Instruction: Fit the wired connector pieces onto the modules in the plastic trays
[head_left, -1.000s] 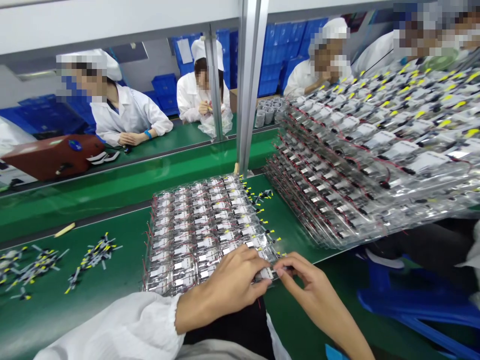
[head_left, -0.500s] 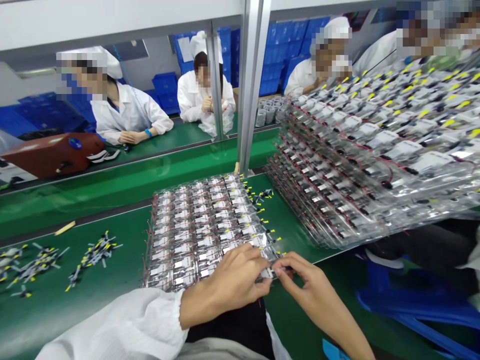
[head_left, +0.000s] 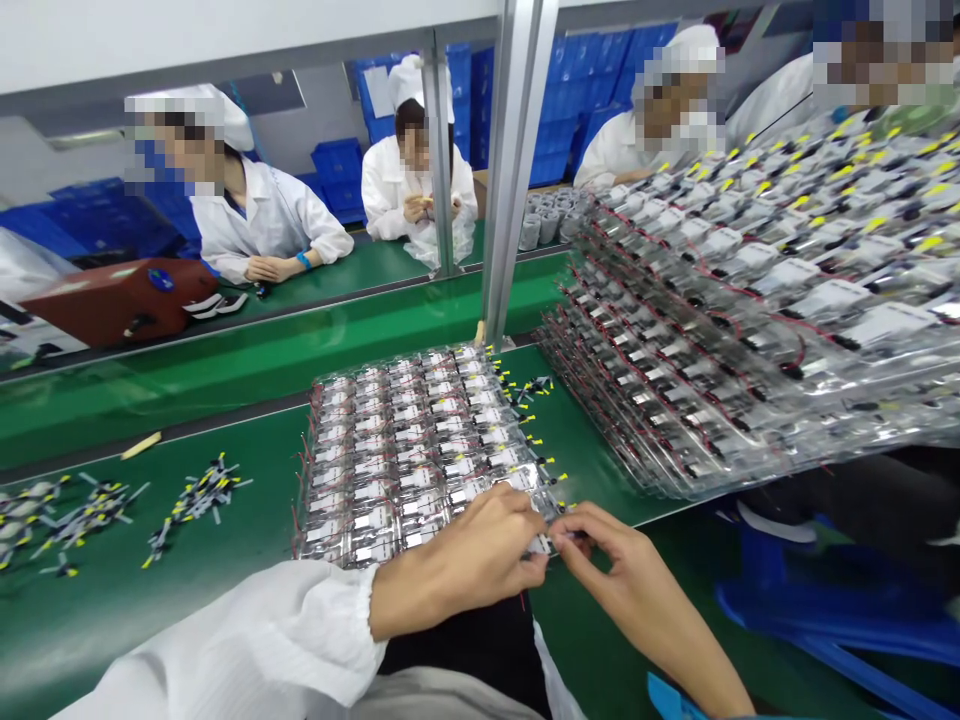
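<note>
A large sheet of small labelled modules in clear plastic sleeves [head_left: 405,440] lies flat on the green bench mat [head_left: 142,600], with red wires along its left edge and yellow-tipped leads along its right. My left hand [head_left: 469,560] grips the sheet's near right corner. My right hand [head_left: 630,580] comes in from the right, and its fingertips pinch a small lead end [head_left: 574,537] at that corner. My fingers hide the pinched part. A tall tilted stack of the same sheets [head_left: 750,310] rises just beyond my right hand.
Loose piles of grey and yellow connectors [head_left: 199,505] lie left of the sheet, near a wooden stick [head_left: 141,445]. An aluminium post [head_left: 514,170] stands behind it. Co-workers in white sit across the bench, with blue crates behind them. A blue stool [head_left: 810,610] stands at lower right.
The whole view has shifted slightly as my head turned. Both hands keep their pinch at the same corner of the sheet, with only small finger movement.
</note>
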